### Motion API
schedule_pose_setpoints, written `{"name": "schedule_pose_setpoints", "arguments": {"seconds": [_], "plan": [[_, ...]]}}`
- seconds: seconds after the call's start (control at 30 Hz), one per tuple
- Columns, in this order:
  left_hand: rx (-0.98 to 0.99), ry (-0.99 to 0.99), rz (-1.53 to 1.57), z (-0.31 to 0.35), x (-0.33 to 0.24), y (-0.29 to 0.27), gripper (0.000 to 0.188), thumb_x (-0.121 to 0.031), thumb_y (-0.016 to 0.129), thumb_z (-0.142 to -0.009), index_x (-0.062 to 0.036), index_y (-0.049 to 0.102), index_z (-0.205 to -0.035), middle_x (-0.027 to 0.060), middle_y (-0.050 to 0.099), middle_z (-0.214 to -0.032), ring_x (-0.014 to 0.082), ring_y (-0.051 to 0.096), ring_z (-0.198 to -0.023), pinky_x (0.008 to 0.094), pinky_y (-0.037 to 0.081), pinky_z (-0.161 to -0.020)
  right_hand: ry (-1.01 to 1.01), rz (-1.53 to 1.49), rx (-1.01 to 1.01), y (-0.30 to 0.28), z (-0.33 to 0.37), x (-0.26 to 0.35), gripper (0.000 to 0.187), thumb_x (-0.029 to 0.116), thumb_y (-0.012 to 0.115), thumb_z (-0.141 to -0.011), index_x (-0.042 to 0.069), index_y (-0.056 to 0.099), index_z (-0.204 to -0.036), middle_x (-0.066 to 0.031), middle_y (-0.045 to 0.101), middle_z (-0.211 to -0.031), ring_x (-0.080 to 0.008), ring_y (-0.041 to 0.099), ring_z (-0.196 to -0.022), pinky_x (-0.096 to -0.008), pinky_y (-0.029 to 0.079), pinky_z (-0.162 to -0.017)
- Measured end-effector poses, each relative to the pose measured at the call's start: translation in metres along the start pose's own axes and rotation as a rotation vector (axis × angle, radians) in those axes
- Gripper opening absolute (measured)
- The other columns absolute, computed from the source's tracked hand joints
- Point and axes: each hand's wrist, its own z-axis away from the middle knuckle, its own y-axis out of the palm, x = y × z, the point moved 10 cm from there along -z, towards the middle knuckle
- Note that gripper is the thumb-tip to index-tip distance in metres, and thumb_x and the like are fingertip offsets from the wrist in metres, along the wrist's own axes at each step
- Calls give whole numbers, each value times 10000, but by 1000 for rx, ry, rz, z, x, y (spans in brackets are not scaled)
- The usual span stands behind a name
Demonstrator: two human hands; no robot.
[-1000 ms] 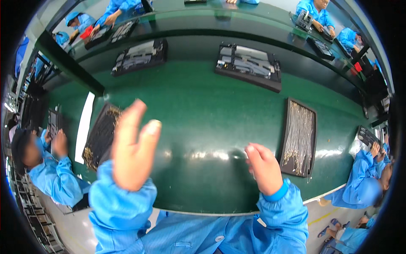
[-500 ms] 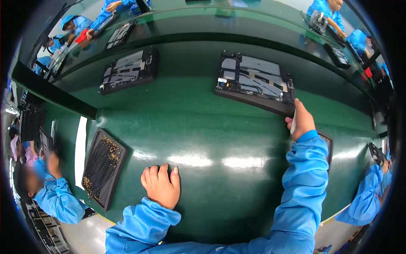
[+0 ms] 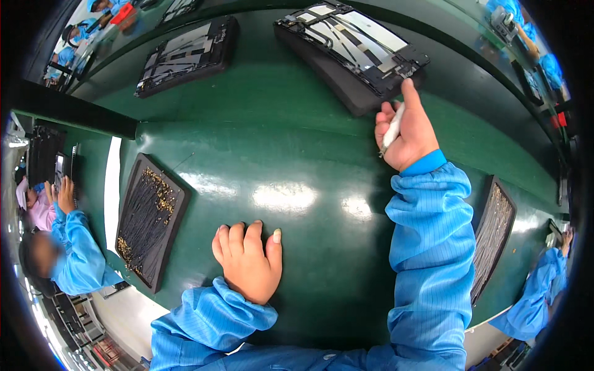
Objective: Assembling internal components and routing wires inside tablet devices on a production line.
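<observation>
My left hand (image 3: 250,263) lies on the green table with its fingers stretched out, holding nothing. Out in front, my right hand (image 3: 408,127) has its thumb against the near right corner of an opened tablet-like device (image 3: 356,40), its inner parts exposed. A black tray (image 3: 343,83) lies under the device. Between the palm and curled fingers of that same hand is a slim white object (image 3: 393,128), its exact kind unclear. Whether the fingers also grip the tray cannot be made out.
A second opened device (image 3: 185,55) sits on a tray at the far left. Black trays hold thin dark cables (image 3: 148,216) at left and thin strips (image 3: 493,232) at right. A dark bar (image 3: 74,108) crosses the left side. Another person (image 3: 74,247) works at far left.
The opened device on its tray has turned clockwise and shifted slightly left, with my right hand following its corner. My left hand stays resting on the table. The whole view has shifted.
</observation>
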Motion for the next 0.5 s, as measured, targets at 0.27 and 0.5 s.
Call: {"name": "schedule_pose_setpoints", "arguments": {"seconds": [0.27,0.5], "plan": [[-21,-23,134,-4,6,0,291,-254,576,-702,-40,530,-894,137,474,-866,343,416,-867,457,282,-820,32,279,87,14,21,-18,357,422,577,-704,89,463,-766,-21,443,-648,-151,449,-490,-251,352,-377],[-309,-632,916,21,80,-8,390,-174,422,-845,77,353,-1136,199,424,-1111,251,427,-1020,320,347,-855,115,708,141,-131,143,-16,316,354,489,-785,39,475,-761,-77,495,-533,-157,435,-357,-255,337,-318]]}}
